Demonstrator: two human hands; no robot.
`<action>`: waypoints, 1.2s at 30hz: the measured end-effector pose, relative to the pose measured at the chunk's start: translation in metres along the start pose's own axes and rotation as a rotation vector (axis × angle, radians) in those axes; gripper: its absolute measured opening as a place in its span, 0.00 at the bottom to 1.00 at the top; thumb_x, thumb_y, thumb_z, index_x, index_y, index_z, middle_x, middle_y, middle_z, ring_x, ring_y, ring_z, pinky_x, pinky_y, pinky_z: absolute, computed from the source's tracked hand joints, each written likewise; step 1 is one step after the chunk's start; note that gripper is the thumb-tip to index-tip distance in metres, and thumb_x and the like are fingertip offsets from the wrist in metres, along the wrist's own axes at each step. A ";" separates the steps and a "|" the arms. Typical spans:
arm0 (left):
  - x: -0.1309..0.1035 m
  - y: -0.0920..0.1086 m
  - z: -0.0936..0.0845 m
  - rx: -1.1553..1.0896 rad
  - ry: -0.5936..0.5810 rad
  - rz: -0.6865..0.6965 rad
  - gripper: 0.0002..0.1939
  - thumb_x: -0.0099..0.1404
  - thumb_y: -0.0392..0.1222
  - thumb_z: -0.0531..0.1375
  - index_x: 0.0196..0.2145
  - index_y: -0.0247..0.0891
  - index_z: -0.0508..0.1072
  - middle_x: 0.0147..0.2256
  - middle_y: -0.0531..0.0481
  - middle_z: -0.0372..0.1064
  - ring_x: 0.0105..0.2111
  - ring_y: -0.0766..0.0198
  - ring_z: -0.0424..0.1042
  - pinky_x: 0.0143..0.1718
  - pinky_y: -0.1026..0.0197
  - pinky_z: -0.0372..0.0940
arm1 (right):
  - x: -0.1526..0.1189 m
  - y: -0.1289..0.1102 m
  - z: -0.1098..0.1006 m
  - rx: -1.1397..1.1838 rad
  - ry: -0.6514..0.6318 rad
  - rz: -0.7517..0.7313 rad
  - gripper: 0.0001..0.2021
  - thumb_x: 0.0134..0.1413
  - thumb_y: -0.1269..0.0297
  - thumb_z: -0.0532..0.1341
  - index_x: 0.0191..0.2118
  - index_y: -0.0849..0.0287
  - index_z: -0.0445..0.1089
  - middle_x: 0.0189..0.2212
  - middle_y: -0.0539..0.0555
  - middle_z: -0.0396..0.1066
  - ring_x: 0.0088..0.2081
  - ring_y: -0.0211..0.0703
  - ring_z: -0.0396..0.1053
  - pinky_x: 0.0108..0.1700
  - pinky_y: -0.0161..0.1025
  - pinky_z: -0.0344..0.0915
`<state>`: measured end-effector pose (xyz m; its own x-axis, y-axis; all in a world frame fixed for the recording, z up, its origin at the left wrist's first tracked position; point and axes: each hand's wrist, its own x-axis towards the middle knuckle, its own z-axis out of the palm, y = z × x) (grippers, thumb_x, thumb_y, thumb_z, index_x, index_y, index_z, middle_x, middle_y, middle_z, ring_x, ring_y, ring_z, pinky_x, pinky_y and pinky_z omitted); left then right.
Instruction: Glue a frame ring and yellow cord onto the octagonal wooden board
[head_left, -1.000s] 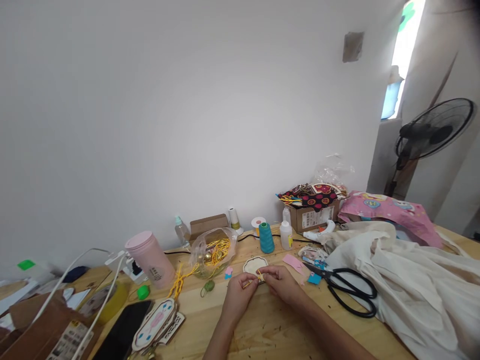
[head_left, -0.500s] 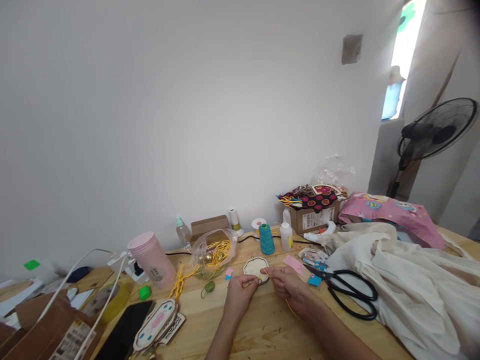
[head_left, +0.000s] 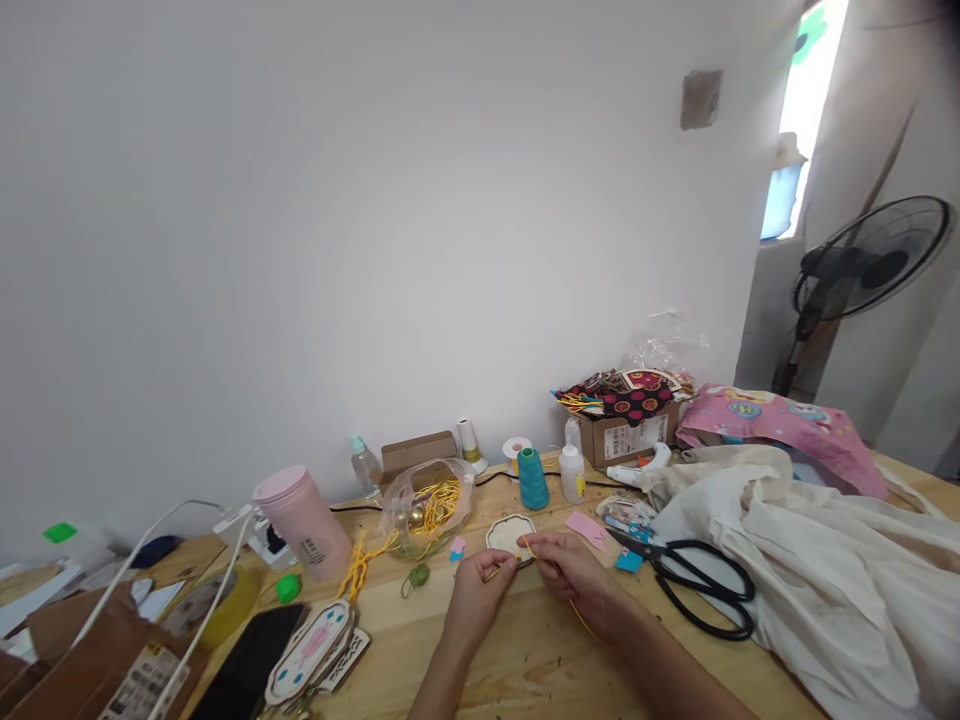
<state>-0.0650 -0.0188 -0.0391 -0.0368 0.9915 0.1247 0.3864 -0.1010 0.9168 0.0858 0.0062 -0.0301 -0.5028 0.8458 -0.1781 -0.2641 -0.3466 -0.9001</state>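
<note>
Cluttered wooden worktable (head_left: 525, 660), lower centre of frame: left hand (head_left: 478, 595) and right hand (head_left: 574, 570) pinch a yellow cord (head_left: 529, 549) at a small scalloped wooden plaque (head_left: 510, 533), black scissors (head_left: 701, 585) lying just right.

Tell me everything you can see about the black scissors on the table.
The black scissors lie flat on the wooden table, to the right of the right hand and apart from it. They look all dark, with two large oval handle loops toward the cream cloth, one loop touching or overlapping its edge. The blades look closed and point left, toward small pink and blue scraps. No hand touches them.
</note>
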 end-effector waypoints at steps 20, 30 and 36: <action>-0.001 0.004 0.001 0.040 -0.032 0.018 0.14 0.52 0.46 0.54 0.26 0.33 0.74 0.27 0.46 0.74 0.29 0.60 0.70 0.32 0.62 0.62 | -0.001 0.009 0.005 -1.217 0.232 -0.451 0.12 0.47 0.64 0.52 0.35 0.54 0.70 0.25 0.51 0.72 0.26 0.39 0.66 0.26 0.31 0.53; -0.003 0.007 0.002 0.097 -0.007 0.020 0.14 0.51 0.45 0.54 0.23 0.34 0.75 0.25 0.47 0.74 0.28 0.58 0.70 0.30 0.62 0.62 | -0.001 0.008 0.008 -1.235 0.278 -0.383 0.12 0.42 0.70 0.53 0.31 0.54 0.72 0.24 0.51 0.72 0.26 0.39 0.65 0.25 0.31 0.52; -0.001 0.003 0.001 0.072 0.017 0.003 0.15 0.52 0.47 0.54 0.25 0.32 0.74 0.26 0.47 0.74 0.29 0.59 0.70 0.32 0.62 0.62 | 0.003 0.013 0.002 -0.968 0.228 -0.452 0.12 0.44 0.66 0.52 0.33 0.59 0.71 0.21 0.52 0.70 0.24 0.39 0.64 0.25 0.32 0.55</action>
<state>-0.0628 -0.0202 -0.0370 -0.0507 0.9896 0.1344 0.4522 -0.0973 0.8866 0.0792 0.0036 -0.0412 -0.3312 0.9046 0.2683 0.4238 0.3966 -0.8143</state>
